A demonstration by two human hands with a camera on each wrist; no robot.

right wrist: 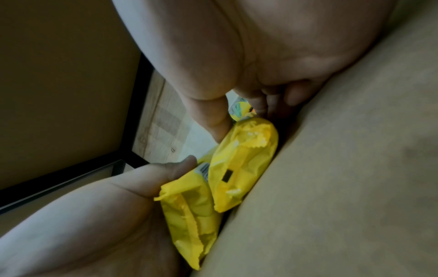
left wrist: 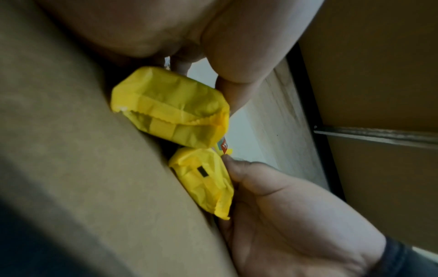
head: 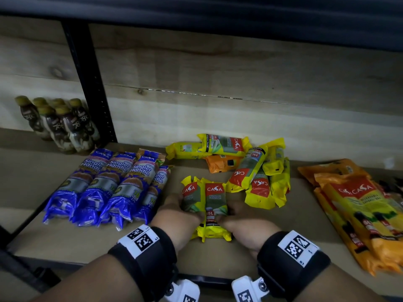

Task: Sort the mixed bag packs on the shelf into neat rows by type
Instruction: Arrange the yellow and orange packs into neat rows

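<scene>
The left hand (head: 177,216) and the right hand (head: 242,223) lie low on the shelf (head: 218,258), one at each side of two yellow packs (head: 206,199) that rest side by side at the middle front. The left hand grips the left pack (head: 190,196): in the left wrist view its thumb (left wrist: 233,88) presses on top of that pack's near end (left wrist: 170,106), and the fingers (head: 172,200) reach along its outer side. The right hand holds the right pack (head: 214,201) the same way, thumb (right wrist: 208,120) on top, fingers (right wrist: 279,97) curled at its far side, next to the shelf board. The two packs touch along their length, red CASA labels up and away from the person.

To the left, four blue packs (head: 109,182) lie in a neat row, touching one another. Behind and to the right of the held pair is a loose heap of yellow packs (head: 257,171), lying at mixed angles, with one orange pack (head: 224,163) partly under them. At the far right, flat orange bags (head: 357,205) are stacked overlapping. Beyond a black upright (head: 91,83), on the left bay, stands a group of brown bottles (head: 58,123). A pale wooden panel (head: 239,73) backs the shelf.
</scene>
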